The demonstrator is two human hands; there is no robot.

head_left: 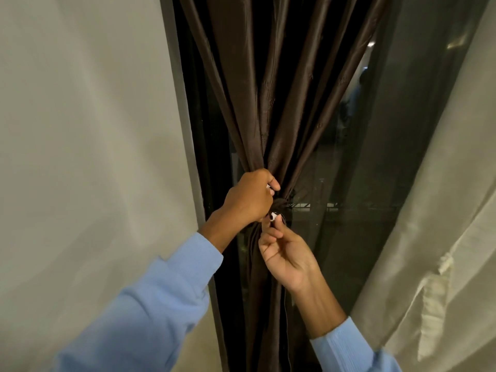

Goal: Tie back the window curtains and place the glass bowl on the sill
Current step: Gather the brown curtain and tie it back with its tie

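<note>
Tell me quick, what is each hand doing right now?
Left hand: closed, gripping the gathered brown curtain.
Right hand: closed, pinching a small white piece where the curtain is bunched.

Brown curtain point(268, 89): top and bottom cut off by the frame edges. Left hand point(248, 198): fingertips hidden inside the gathered folds it grips. Small white piece point(273, 216), pinched by right hand point(284, 253): too small to identify. Window glass point(349, 183): reflections blurred, unreadable. Cream curtain point(442, 210) runs off the right edge. Blue sleeves point(161, 304) cut at the bottom edge.
</note>
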